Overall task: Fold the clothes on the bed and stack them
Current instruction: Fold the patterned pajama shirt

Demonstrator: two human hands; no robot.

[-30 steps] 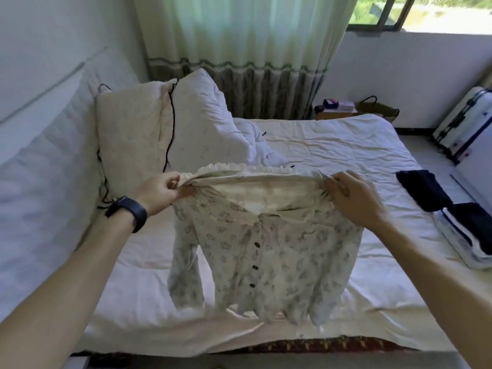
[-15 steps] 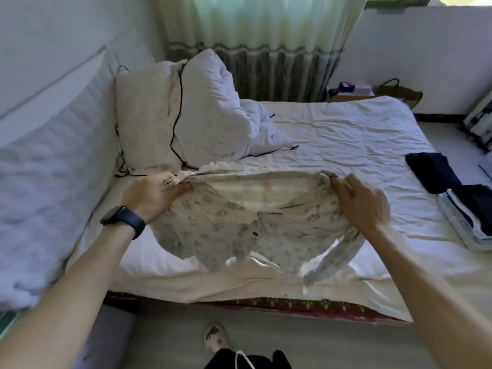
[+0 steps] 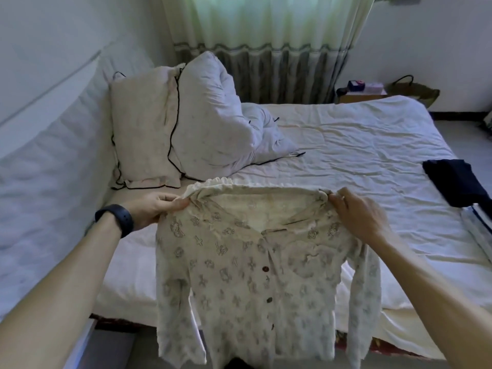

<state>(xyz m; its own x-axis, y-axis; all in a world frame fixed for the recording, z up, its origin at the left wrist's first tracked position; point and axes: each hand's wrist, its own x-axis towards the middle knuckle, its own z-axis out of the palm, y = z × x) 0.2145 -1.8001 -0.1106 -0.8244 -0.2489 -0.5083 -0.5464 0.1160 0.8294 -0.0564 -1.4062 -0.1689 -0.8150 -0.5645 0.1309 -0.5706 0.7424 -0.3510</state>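
A cream patterned button-up shirt (image 3: 247,283) with a frilled collar hangs in front of me, held up by its shoulders over the near edge of the bed (image 3: 359,134). My left hand (image 3: 157,209), with a black band on its wrist, pinches the left shoulder. My right hand (image 3: 359,217) grips the right shoulder. Both sleeves dangle straight down, and the hem reaches below the mattress edge. At the bed's right side lies a folded dark garment (image 3: 458,182), with a folded striped one (image 3: 479,227) next to it.
Two pillows (image 3: 170,129) lean against the padded headboard (image 3: 48,155) on the left. A curtain (image 3: 269,41) hangs behind the bed. A small bedside table (image 3: 362,91) with boxes and a bag (image 3: 415,90) stand at the far right.
The shirt, which sagged bunched toward the mattress half a second ago, is now lifted and hangs full length. Both hands kept their hold on the shoulders.
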